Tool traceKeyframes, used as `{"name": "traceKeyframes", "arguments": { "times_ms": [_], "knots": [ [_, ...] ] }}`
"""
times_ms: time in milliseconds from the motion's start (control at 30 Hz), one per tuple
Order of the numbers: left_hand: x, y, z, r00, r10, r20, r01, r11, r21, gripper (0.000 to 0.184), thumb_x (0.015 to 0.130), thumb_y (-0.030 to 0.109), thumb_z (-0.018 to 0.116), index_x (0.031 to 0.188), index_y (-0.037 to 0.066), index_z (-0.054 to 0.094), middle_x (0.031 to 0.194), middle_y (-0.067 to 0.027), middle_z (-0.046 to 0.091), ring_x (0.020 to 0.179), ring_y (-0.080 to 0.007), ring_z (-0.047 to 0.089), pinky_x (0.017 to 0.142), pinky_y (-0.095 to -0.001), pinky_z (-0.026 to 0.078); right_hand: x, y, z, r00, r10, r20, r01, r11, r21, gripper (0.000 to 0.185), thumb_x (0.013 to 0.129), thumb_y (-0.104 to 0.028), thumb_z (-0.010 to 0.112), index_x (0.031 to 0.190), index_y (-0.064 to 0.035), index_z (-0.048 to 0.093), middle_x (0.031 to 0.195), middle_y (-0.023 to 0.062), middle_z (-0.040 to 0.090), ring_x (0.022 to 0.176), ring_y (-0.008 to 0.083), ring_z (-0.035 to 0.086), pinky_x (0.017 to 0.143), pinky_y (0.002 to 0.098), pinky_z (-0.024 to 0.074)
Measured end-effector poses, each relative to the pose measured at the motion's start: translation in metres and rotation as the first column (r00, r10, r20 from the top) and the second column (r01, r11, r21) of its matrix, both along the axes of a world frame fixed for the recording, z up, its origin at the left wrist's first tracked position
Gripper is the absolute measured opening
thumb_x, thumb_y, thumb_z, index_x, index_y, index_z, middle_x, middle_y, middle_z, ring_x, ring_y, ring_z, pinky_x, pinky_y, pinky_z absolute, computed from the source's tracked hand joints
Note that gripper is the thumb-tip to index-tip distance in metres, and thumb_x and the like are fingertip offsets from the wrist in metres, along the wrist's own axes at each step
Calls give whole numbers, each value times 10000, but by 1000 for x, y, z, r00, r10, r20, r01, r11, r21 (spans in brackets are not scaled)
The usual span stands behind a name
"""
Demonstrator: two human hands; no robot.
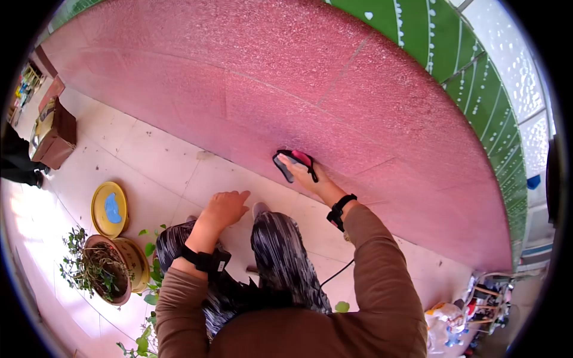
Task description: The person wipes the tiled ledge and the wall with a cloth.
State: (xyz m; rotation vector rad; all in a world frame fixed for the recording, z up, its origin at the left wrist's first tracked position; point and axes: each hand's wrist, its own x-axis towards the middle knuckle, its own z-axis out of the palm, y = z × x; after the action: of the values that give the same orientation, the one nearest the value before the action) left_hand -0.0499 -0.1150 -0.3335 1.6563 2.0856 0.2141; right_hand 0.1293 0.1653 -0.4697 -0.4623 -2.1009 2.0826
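Observation:
My right hand is wrapped round a black-rimmed tool with pink and grey parts, whose exact kind I cannot make out. The tool is at the low part of the pink wall, close to where it meets the floor; whether it touches is unclear. Above my knee, my left hand hangs in the air with nothing in it, its fingers loosely bent and one digit stretched to the right. Each wrist wears a black strap with a small box.
On the pale tiled floor to the left are a potted plant, a yellow dish with a blue piece in it, and a cardboard box. Dark-clothed legs show at the far left. A cluttered rack stands lower right.

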Motion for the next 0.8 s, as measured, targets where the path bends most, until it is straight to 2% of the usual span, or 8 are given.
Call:
{"name": "traceKeyframes", "arguments": {
  "times_ms": [100, 133, 167, 233, 500, 633, 767, 800],
  "knots": [
    [-1, -5, -5, 1000, -4, -9, 4, 1000, 7, 412, 828, 281, 594, 1207, 135, 526, 966, -150, 635, 934, -338, 599, 801, -445, 470, -4, -54, 145, 979, -130, 157, 82, 957, 280, 430, 938, -32, 371, 1364, -6, 323, 1355, 88, 459, 1192, 179, 490, 1040, 292, 340],
    [-3, -6, -5, 1000, 2, 7, -2, 1000, 7, 412, 828, 281, 594, 1207, 135, 526, 966, -150, 635, 934, -338, 599, 801, -445, 470, -5, -50, 178, 973, -76, 216, -97, 716, 691, 451, 914, -57, 406, 1360, -47, 342, 1370, 84, 438, 1207, 196, 469, 1018, 320, 352],
    [-4, -6, -6, 1000, -13, 17, 12, 1000, 21, 409, 829, 279, 593, 1206, 133, 527, 970, -148, 636, 934, -335, 599, 802, -442, 470, -8, -47, 214, 956, -139, 260, -258, 30, 966, 474, 889, -82, 441, 1356, -88, 361, 1386, 80, 417, 1221, 213, 448, 997, 347, 364],
    [-2, -8, -6, 999, -15, 45, 13, 1000, 28, 407, 830, 276, 593, 1206, 132, 529, 974, -146, 636, 933, -331, 600, 803, -438, 470, -13, -42, 280, 953, -258, 158, -276, -531, 801, 521, 840, -132, 511, 1347, -171, 399, 1417, 72, 376, 1251, 248, 406, 954, 402, 389],
    [-4, -13, 12, 1000, 20, -15, -18, 991, 134, 385, 844, 240, 582, 1203, 116, 521, 942, -135, 635, 904, -313, 606, 784, -410, 477, -29, -31, 338, 866, -140, -480, 242, -723, 647, 591, 716, -191, 647, 1258, -392, 524, 1426, 26, 375, 1294, 276, 353, 807, 425, 407],
    [-4, -13, 20, 999, 36, -17, -34, 992, 120, 375, 838, 235, 592, 1186, 111, 525, 907, -122, 634, 854, -305, 613, 746, -409, 484, -64, -34, 234, 964, -213, -162, 2, -598, 801, 539, 797, -107, 525, 1290, -323, 496, 1431, -7, 377, 1310, 224, 357, 560, 311, 550],
    [-4, -13, 19, 997, 47, -53, -42, 995, 91, 378, 825, 239, 607, 1168, 106, 519, 882, -109, 633, 831, -291, 621, 720, -403, 491, -93, -27, 136, 993, 113, -22, 41, -173, 984, 513, 827, 21, 431, 1323, -107, 457, 1441, 65, 354, 1289, 210, 401, 890, 258, 469],
    [-4, -13, 17, 998, 51, -47, -47, 995, 91, 378, 825, 239, 607, 1168, 106, 519, 882, -109, 633, 831, -291, 621, 720, -403, 491, -100, -33, 134, 982, 41, 185, -62, -854, 516, 492, 853, 3, 407, 1338, -78, 424, 1446, 73, 341, 1310, 223, 364, 972, 280, 395]
  ]
}}
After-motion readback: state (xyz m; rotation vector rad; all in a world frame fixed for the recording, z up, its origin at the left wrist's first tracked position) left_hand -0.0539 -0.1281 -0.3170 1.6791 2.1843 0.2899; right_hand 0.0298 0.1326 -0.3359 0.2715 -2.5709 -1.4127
